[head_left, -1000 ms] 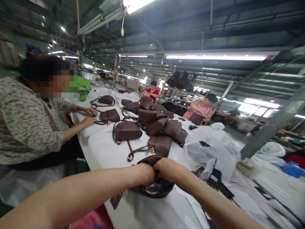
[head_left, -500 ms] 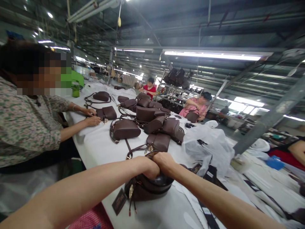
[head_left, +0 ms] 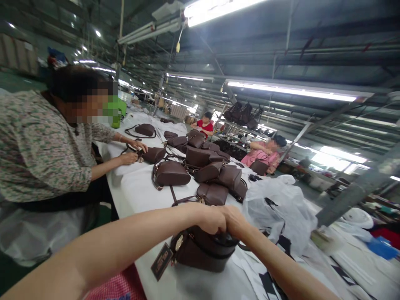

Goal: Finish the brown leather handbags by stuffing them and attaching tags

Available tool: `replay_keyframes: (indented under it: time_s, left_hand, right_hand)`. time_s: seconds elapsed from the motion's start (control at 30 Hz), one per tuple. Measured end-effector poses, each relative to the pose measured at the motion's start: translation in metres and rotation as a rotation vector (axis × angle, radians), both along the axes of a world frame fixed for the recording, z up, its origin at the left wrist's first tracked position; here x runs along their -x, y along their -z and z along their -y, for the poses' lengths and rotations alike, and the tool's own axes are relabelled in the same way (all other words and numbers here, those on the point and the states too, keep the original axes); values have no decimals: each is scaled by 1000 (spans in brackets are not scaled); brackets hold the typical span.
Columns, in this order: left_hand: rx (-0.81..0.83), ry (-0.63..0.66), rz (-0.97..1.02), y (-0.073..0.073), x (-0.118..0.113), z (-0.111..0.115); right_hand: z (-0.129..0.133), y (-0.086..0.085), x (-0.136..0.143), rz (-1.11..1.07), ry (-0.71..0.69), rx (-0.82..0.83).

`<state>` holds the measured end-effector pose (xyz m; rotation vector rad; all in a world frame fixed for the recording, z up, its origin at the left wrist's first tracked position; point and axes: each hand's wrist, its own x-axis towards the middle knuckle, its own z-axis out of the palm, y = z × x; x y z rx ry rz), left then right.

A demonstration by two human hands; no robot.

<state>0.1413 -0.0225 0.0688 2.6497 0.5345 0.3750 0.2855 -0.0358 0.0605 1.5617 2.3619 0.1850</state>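
A small brown handbag stands upright on the white table in front of me, with a dark hang tag dangling at its left corner. My left hand and my right hand meet side by side on top of the bag, both closed on its upper edge, where shiny dark filling shows at the opening. A loose brown strap lies just beyond my hands.
A heap of brown handbags fills the table's middle. A person in a floral shirt sits at left, handling a bag. Clear plastic bags lie right of me. Two more people work farther back.
The bag went from lying open and low to standing upright with its tag showing. My hands stayed together on its top edge. The person at left shifted their hands on their bag.
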Motion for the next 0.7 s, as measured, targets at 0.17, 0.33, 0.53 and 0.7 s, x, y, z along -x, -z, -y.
replay_keyframes:
  time_s: [0.17, 0.33, 0.53, 0.7]
  left_hand:
    - [-3, -143, 67, -20, 63, -5]
    - [209, -388, 164, 24, 101, 10]
    - [365, -461, 371, 59, 84, 20]
    - [73, -383, 353, 48, 77, 31]
  right_hand:
    - [18, 4, 2, -112, -14, -91]
    - [28, 12, 10, -429, -180, -22]
    - [17, 26, 20, -403, -262, 87]
    - [16, -5, 16, -428, -226, 148]
